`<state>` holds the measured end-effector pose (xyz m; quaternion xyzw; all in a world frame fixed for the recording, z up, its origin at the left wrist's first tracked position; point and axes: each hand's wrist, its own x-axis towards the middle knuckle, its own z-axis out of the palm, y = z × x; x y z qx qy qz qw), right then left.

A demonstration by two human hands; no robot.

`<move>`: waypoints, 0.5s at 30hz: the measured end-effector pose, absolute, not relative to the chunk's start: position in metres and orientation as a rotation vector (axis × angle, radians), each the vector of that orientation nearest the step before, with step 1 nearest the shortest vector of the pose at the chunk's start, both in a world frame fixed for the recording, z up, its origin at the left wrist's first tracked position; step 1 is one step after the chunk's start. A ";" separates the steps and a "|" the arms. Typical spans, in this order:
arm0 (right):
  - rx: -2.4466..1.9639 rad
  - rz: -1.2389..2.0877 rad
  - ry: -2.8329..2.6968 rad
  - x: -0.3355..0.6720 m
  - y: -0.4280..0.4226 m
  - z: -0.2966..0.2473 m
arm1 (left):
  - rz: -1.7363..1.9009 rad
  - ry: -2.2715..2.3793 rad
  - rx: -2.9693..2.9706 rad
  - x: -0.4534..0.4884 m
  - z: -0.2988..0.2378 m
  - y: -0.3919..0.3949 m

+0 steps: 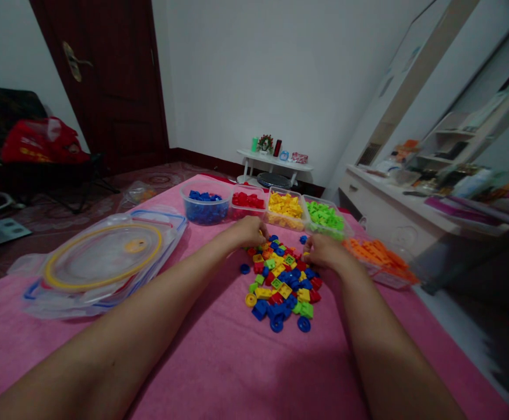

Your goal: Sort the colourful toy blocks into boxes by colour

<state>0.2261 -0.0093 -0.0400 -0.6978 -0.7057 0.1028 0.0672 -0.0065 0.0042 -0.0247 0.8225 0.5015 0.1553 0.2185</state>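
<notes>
A mixed pile of building blocks (285, 280) in blue, red, yellow and green lies on the pink cloth, with several round wheel-like pieces around it. My left hand (251, 232) is at the far left of the pile, fingers closed, a bit of yellow block showing at the fingertips. On the far right side, my right hand (323, 252) pinches what looks like a small yellow block (306, 254). A single blue block (303, 240) lies just beyond that hand. Both hands partly hide the pieces under them.
Behind the pile stand containers of blue blocks (205, 198), red blocks (248, 200), yellow blocks (285, 205) and green blocks (325, 216). An orange-block container (381, 261) is at the right. Stacked lids (105, 256) lie left on the pink cloth (232, 361).
</notes>
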 end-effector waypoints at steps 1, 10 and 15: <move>-2.099 0.312 -2.138 0.226 -0.010 -0.039 | 0.376 1.395 2.337 -0.006 -0.026 0.004; -2.172 0.184 -2.182 0.212 -0.020 -0.026 | 0.261 1.441 2.498 0.000 -0.024 -0.007; -2.164 0.177 -2.072 0.213 -0.021 -0.022 | 0.350 1.405 2.332 0.002 -0.026 -0.004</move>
